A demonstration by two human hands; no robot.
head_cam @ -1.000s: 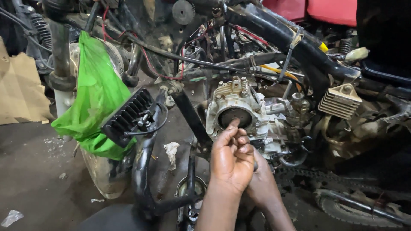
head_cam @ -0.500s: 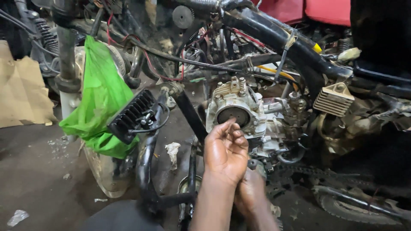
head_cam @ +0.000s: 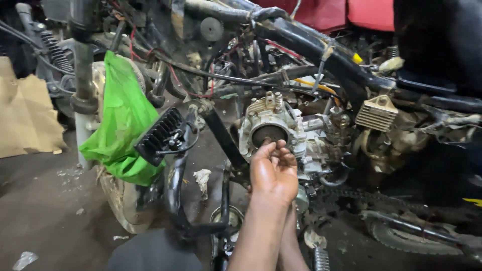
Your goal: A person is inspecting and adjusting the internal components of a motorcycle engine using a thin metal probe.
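At the left of the frame I see a crumpled green plastic bag (head_cam: 123,123) on the front fork, and beside it a black ribbed part (head_cam: 159,134). In the centre my left hand (head_cam: 273,170) is raised, fingers curled together at the round dark opening (head_cam: 269,134) of the grey cast-metal engine head (head_cam: 281,128), directly above the fingertips. The right hand (head_cam: 291,236) is mostly hidden behind the left forearm; I cannot tell its state.
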